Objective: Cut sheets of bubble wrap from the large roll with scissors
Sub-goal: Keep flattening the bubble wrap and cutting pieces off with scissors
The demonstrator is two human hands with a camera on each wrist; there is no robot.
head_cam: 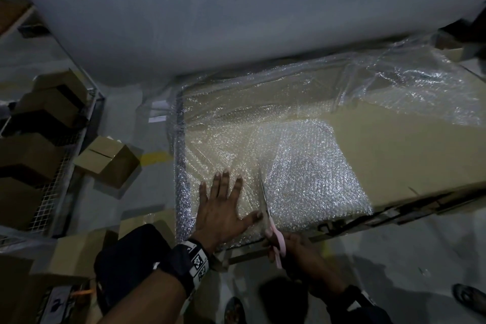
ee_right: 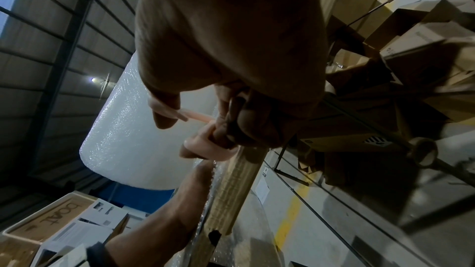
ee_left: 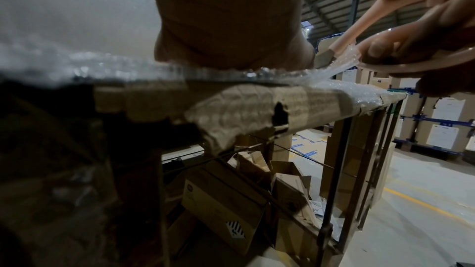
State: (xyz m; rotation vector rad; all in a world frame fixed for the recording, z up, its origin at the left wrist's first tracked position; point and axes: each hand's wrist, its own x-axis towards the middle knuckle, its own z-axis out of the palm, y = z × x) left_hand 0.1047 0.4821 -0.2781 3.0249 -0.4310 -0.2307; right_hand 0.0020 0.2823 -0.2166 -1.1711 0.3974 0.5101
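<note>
1. Left hand point(head_cam: 223, 208): flat, fingers spread, pressing the wrap point(head_cam: 223, 144) onto the tabletop point(head_cam: 394, 155), just left of the blades.
2. Right hand point(head_cam: 292, 247): curled through the pink handles of the scissors point(head_cam: 265, 205) at the near edge.
3. Best done by keeping the wrap taut and cutting straight, clear of the left thumb.
4. Scissors' long axis: near to far, tips toward the roll point(head_cam: 236, 8), which lies left to right across the far side.
</note>
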